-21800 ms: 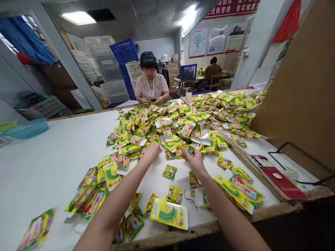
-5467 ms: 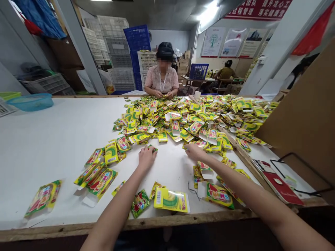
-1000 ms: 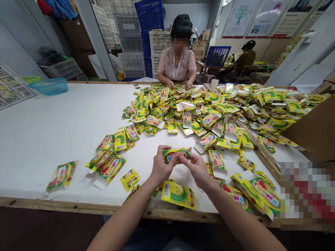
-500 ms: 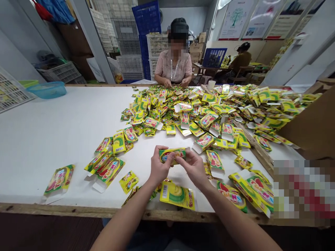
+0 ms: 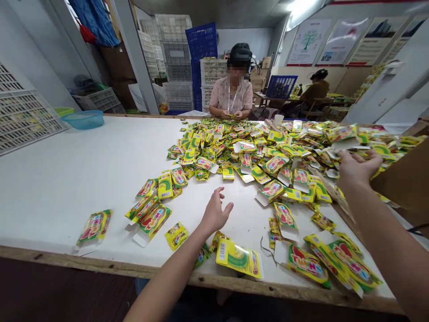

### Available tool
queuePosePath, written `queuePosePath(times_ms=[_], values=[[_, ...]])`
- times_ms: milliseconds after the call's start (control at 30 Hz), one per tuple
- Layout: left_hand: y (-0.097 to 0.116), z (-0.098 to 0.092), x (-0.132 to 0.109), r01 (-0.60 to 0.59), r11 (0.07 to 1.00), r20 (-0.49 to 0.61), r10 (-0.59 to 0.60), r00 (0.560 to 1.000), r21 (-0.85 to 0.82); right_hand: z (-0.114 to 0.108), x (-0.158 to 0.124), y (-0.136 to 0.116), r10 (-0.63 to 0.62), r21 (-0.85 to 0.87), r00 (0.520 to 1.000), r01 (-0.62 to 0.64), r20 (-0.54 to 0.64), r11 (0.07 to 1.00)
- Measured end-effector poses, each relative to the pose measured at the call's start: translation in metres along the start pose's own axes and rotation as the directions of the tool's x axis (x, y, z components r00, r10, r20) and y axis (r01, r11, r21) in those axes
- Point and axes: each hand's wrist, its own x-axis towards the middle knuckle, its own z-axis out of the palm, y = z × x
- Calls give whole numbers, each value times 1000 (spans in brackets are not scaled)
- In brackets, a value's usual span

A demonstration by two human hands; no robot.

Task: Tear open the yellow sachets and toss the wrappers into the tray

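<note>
My left hand [image 5: 217, 211] hovers over the white table top, holding nothing, its thumb and fingers apart. Out to the right, my right hand [image 5: 360, 167] reaches over the pile with its fingers spread. Just beyond those fingertips is a small yellow-green candy box [image 5: 346, 133], seemingly apart from the hand. Near my left forearm lie a yellow sachet [image 5: 176, 235] and a yellow box with a barcode [image 5: 237, 258]. Several boxes with white flaps lie to the left, among them a lone box [image 5: 95, 227].
A large heap of boxes and sachets [image 5: 231, 147] spreads across the table's far side. A wooden strip [image 5: 345, 210] and a brown carton [image 5: 402, 172] stand at the right. A blue basin [image 5: 83, 120] sits far left. A co-worker [image 5: 231, 94] sits opposite, handling a packet.
Both hands held a candy box between them before. My right hand has since swung far right to the heap and parted from the left, which now holds nothing. The camera view has shifted.
</note>
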Motion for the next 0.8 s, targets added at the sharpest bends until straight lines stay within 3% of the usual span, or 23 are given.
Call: queuePosePath(times_ms=[33,100,133,167,200,233,333,467,567,667,800], values=[[-2,-4,11,3,992,-5,-3,1000,128,4,0,-1,21,-24,999,-22,-46,999],[-9,-15,39,35,933,-19,-30,999,359,19,-21,-1,47,-31,999,-46,23,998],[-14,-22,54,57,903,-32,-48,998,426,30,-38,-2,5,-45,975,5,223,999],[-19,-29,68,75,884,-47,-60,997,462,42,-58,-2,-23,-48,940,42,342,998],[-24,-35,81,84,871,-56,-65,996,484,57,-78,-3,-42,-60,894,77,447,995],[-30,-41,92,79,863,-53,-61,997,498,72,-97,-4,-57,-112,778,162,625,980],[-45,-50,106,44,831,-4,-51,999,555,122,-135,-8,-59,-148,634,269,771,952],[-55,-48,89,49,780,15,-75,997,624,182,-138,-11,-37,-238,584,386,811,891],[-52,-49,63,44,753,26,-81,996,656,211,-129,-6,17,-317,551,454,834,833],[-49,-54,42,30,748,55,-88,995,663,221,-130,2,82,-389,521,514,850,765],[-50,-64,30,14,769,95,-97,991,639,211,-140,10,151,-447,485,582,861,679]])
